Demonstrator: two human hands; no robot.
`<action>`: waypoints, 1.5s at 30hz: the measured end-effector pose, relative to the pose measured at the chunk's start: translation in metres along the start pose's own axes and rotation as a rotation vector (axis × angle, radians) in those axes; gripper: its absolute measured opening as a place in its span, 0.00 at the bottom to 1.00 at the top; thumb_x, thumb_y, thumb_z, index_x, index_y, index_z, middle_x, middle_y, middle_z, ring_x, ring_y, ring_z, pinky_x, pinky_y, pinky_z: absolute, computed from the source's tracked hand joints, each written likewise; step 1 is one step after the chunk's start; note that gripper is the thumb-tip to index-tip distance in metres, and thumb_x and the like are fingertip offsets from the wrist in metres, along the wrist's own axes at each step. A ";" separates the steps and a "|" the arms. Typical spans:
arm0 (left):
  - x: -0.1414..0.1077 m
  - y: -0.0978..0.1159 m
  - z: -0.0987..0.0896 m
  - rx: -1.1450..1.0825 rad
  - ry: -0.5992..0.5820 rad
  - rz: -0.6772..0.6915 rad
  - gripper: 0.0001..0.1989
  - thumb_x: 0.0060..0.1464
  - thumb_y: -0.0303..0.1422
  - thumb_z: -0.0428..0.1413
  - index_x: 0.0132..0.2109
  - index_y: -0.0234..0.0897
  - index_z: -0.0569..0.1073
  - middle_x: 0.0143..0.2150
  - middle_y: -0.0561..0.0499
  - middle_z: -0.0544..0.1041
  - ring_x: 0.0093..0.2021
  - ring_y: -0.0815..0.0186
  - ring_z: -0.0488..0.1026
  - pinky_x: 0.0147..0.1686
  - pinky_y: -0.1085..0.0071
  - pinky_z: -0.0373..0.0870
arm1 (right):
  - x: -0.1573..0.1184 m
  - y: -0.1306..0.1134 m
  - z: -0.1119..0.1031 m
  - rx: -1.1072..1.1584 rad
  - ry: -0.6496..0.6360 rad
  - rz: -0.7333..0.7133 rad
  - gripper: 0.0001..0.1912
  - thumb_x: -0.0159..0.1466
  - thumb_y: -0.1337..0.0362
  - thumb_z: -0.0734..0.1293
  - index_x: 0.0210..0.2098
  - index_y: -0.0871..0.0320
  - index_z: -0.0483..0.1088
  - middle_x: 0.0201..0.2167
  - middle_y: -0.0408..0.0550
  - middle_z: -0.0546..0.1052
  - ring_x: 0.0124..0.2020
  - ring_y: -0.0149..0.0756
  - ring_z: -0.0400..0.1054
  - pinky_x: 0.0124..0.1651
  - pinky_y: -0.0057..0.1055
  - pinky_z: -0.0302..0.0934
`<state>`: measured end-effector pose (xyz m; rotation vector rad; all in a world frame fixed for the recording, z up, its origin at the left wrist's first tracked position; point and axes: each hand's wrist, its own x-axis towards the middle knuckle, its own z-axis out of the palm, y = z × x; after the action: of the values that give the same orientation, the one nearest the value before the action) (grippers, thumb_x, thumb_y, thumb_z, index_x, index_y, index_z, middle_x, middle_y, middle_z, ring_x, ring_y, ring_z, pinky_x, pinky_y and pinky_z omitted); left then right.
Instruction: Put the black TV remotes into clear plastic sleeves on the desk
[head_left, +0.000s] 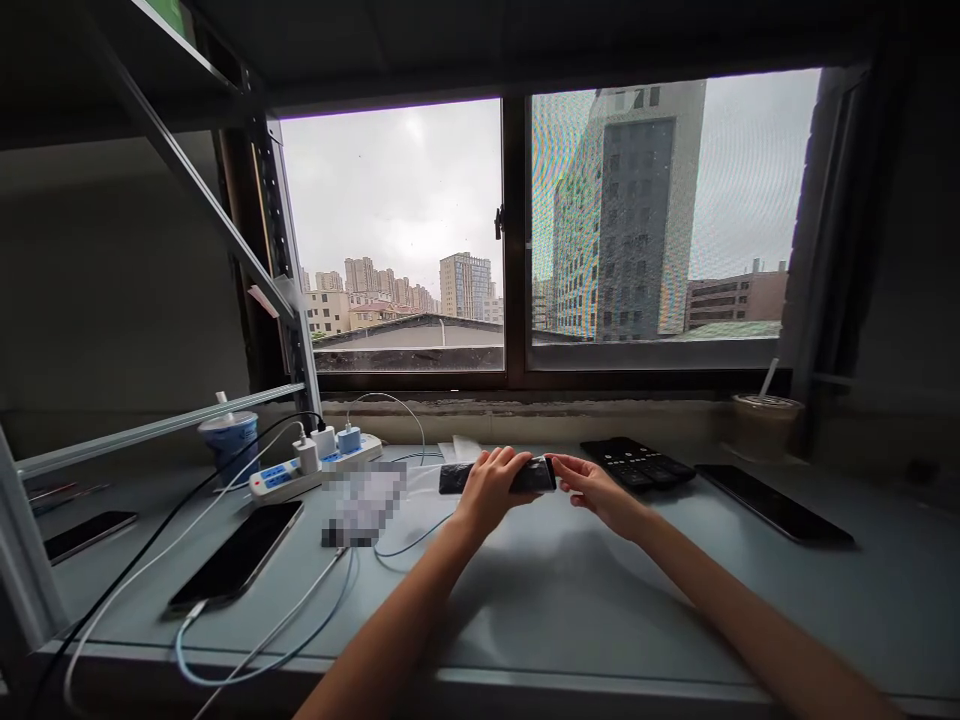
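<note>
The left hand (491,490) grasps the dark phone (454,479) above the bench's (570,600) far edge; the right hand's (596,490) fingertips meet its end, and uneven pushing could twist it loose.

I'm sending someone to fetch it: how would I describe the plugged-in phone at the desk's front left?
Below the window, find the desk, then the white power strip on its left side. A black-screened phone lies face up, slanted, in front of that strip. A white plug sits in its near end, whereas the dark phone farther left, by the metal shelf post, shows no cable.
</note>
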<state>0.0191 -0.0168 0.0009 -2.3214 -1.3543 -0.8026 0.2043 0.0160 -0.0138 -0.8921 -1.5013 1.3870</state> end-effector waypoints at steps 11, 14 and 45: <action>0.001 0.002 0.008 0.071 -0.025 -0.008 0.22 0.45 0.40 0.60 0.47 0.41 0.67 0.40 0.51 0.71 0.41 0.61 0.67 0.43 0.65 0.61 | -0.006 -0.006 0.006 -0.353 -0.064 -0.065 0.21 0.50 0.46 0.66 0.33 0.55 0.75 0.31 0.48 0.74 0.32 0.34 0.64 0.19 0.21 0.52; 0.001 0.003 0.008 0.065 -0.038 0.002 0.24 0.44 0.39 0.61 0.49 0.41 0.66 0.40 0.51 0.71 0.42 0.61 0.67 0.44 0.65 0.61 | -0.005 -0.004 0.005 -0.352 -0.021 -0.084 0.20 0.50 0.48 0.67 0.35 0.56 0.75 0.30 0.48 0.75 0.33 0.34 0.65 0.20 0.21 0.54; -0.001 0.006 0.002 0.006 -0.077 -0.171 0.27 0.46 0.34 0.57 0.54 0.47 0.62 0.39 0.53 0.71 0.39 0.63 0.70 0.36 0.72 0.65 | 0.001 -0.002 0.001 -0.169 0.377 -0.180 0.17 0.44 0.52 0.72 0.27 0.58 0.75 0.30 0.50 0.76 0.36 0.44 0.70 0.19 0.26 0.66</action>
<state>0.0244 -0.0189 -0.0017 -2.2765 -1.6033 -0.7635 0.2034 0.0168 -0.0113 -1.0305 -1.3794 0.9127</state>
